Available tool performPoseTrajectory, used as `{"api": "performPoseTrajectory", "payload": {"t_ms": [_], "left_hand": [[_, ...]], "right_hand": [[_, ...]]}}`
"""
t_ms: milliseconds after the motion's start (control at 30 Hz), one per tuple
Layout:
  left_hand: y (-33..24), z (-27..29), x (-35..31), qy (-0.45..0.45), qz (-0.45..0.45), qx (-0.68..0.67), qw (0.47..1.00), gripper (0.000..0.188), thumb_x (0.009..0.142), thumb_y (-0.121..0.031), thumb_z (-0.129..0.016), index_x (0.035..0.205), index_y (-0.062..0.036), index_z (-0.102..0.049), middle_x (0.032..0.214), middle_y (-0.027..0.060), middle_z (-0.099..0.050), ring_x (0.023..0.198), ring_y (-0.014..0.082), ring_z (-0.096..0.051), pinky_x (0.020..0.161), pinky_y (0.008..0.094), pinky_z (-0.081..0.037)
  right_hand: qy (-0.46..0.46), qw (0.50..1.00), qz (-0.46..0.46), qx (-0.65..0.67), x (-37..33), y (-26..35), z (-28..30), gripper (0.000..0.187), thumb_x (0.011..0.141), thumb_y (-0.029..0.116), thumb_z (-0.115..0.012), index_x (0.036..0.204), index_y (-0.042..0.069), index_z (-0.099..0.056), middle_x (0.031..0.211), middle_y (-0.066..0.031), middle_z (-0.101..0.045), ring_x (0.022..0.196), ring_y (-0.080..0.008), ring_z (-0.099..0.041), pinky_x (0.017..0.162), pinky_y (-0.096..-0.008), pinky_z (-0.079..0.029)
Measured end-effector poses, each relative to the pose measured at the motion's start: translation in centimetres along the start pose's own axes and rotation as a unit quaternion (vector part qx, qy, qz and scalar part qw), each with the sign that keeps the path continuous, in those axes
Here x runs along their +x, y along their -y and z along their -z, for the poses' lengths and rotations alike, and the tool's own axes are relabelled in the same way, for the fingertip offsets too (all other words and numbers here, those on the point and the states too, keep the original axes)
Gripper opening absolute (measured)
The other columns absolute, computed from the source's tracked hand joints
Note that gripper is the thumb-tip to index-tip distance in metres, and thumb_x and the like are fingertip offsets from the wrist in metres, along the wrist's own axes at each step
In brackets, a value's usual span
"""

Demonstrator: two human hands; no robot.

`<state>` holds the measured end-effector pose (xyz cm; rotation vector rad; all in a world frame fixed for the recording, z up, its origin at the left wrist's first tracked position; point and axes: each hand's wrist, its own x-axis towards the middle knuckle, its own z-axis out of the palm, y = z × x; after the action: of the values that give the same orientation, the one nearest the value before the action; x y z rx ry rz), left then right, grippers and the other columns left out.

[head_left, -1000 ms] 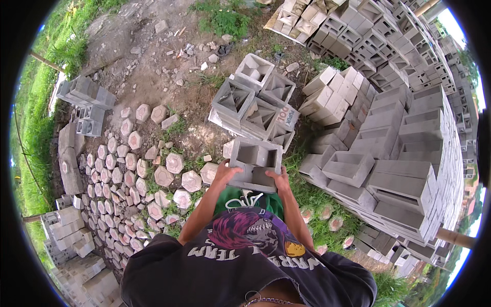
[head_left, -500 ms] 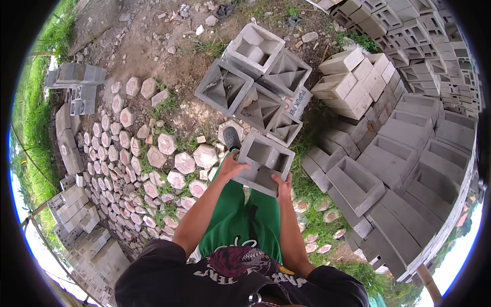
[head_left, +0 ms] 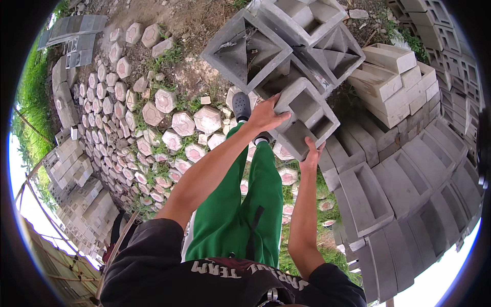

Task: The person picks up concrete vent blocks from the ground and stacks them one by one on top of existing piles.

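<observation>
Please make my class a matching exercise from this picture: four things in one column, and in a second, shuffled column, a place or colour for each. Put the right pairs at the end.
Column one
1. Left hand
2. Trousers
3. Right hand
4. Hexagonal pavers

Column two
A. On the lower right edge of the hollow block, as the picture shows it
B. Pale, many with pinkish centres
C. On the left side of the hollow block
D. Green

Right pairs: 1-C, 2-D, 3-A, 4-B
</observation>
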<state>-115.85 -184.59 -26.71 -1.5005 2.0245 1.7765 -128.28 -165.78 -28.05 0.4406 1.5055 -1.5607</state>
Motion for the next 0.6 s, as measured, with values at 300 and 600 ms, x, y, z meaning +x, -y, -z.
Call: {"api": "performPoseTrajectory", "payload": {"t_ms": [300, 600], "left_hand": [[0.4, 0.4, 3.5, -0.062, 0.039, 0.036, 0.997, 0.072, 0.078, -0.039, -0.070, 0.133, 0.0018, -0.046, 0.110, 0.0263, -0.064, 0.106, 0.0412, -0.060, 0.093, 0.0441, -0.047], [0.3, -1.5, 2.2, -0.212, -0.013, 0.031, 0.977, 0.058, 0.078, -0.025, -0.072, 0.124, 0.0028, -0.051, 0.097, 0.0238, -0.065, 0.090, 0.0392, -0.065, 0.078, 0.0463, -0.052]], "right_hand": [[0.017, 0.999, 0.008, -0.049, 4.7, 1.5, -3.0, 0.077, 0.069, 0.004, -0.074, 0.136, 0.014, -0.037, 0.125, -0.0088, -0.050, 0.112, -0.0274, -0.050, 0.093, -0.0450, -0.045], [0.050, 0.996, 0.027, -0.065, 6.0, 0.6, -3.2, 0.071, 0.073, 0.006, -0.070, 0.135, 0.012, -0.036, 0.127, -0.0102, -0.046, 0.115, -0.0292, -0.049, 0.095, -0.0468, -0.046]]}}
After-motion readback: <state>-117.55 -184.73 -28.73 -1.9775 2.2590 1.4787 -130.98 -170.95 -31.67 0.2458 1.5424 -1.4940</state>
